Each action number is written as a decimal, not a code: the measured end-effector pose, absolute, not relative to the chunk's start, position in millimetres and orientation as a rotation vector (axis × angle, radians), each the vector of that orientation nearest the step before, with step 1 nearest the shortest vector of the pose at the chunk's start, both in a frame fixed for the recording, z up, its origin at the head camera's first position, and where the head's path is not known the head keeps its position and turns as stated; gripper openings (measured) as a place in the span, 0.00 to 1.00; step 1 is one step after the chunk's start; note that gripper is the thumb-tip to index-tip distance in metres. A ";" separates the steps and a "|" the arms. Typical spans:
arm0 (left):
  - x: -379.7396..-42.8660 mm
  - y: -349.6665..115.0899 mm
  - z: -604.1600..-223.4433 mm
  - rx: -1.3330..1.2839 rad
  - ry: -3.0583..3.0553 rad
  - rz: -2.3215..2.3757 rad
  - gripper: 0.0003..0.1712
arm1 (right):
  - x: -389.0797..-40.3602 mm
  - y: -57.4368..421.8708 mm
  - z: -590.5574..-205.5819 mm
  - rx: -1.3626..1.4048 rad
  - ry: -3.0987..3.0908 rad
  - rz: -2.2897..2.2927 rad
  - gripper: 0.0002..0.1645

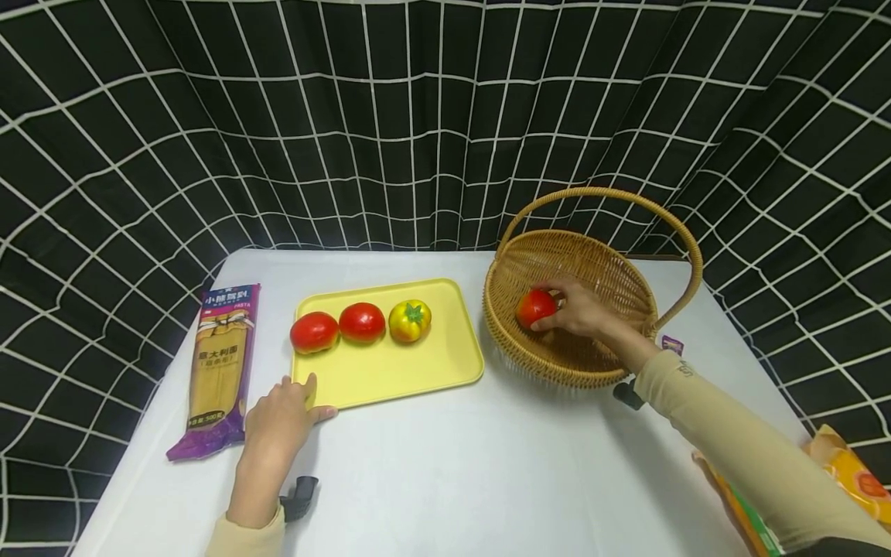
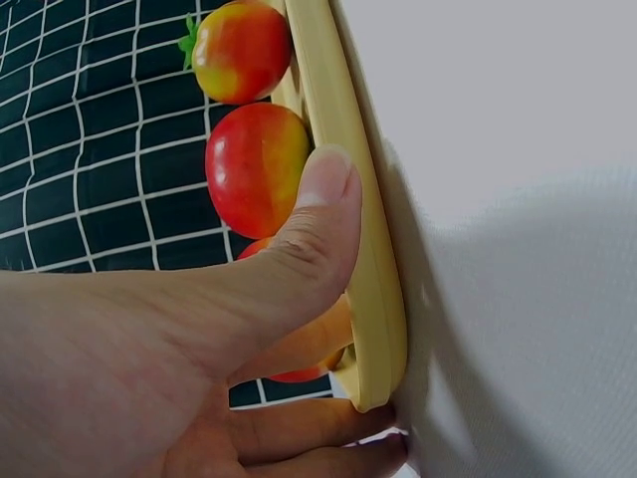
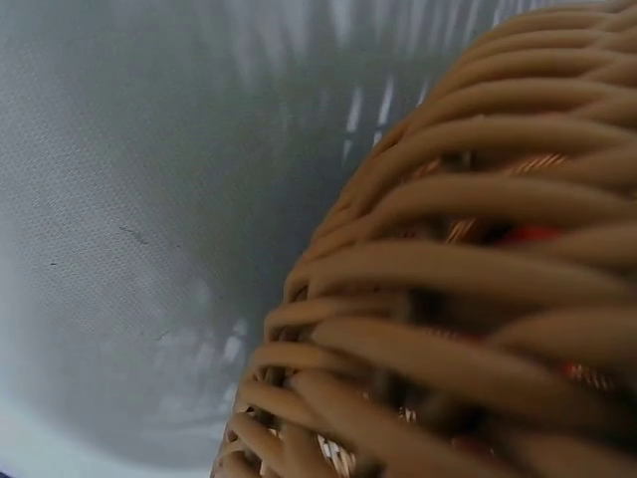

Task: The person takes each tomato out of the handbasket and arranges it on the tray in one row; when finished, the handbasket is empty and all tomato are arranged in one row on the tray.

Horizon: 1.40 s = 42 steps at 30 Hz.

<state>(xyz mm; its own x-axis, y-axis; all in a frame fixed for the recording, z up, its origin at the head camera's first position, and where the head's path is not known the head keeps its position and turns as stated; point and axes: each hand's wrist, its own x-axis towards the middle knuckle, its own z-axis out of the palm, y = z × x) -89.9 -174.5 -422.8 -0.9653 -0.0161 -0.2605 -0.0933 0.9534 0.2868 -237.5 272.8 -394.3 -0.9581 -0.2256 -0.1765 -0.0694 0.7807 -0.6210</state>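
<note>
My left hand [image 1: 281,414] holds the near left corner of a yellow tray [image 1: 376,379]. In the left wrist view its thumb [image 2: 328,189] lies at the tray's rim, other fingers round the corner. A row on the tray has two smooth red fruits, one at left [image 1: 315,333] and one in the middle [image 1: 362,322], then a yellow-orange tomato-like fruit [image 1: 409,321] with a green star-shaped stem. Inside a wicker basket [image 1: 501,333], my right hand [image 1: 581,309] grips a round red fruit [image 1: 534,307]. The right wrist view shows the basket's weave [image 3: 458,289], hiding that hand.
A purple pasta pack [image 1: 223,356] lies left of the tray. The basket's tall handle [image 1: 599,192] arches over it. At the lower right are an orange packet [image 1: 852,472] and a green-and-orange package [image 1: 748,510], partly behind the right sleeve. A black grid curtain [image 1: 431,139] stands behind the white table.
</note>
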 end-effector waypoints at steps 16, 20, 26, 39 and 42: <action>-89.8 -172.9 -423.7 -0.071 2.857 0.447 0.44 | -231.2 274.0 -379.7 -0.188 2.720 -1.067 0.46; -90.1 -172.9 -423.2 -0.064 2.860 0.436 0.44 | -227.7 272.5 -369.6 -0.160 2.744 -1.117 0.45; -89.6 -173.8 -423.6 -0.058 2.858 0.413 0.44 | -222.5 268.9 -356.0 -0.123 2.769 -1.173 0.44; -89.8 -174.7 -424.7 -0.064 2.854 0.425 0.44 | -204.8 257.8 -337.0 -0.059 2.778 -1.456 0.45; -89.7 -174.2 -423.6 -0.065 2.852 0.426 0.44 | -198.0 250.5 -332.2 -0.054 2.781 -1.511 0.45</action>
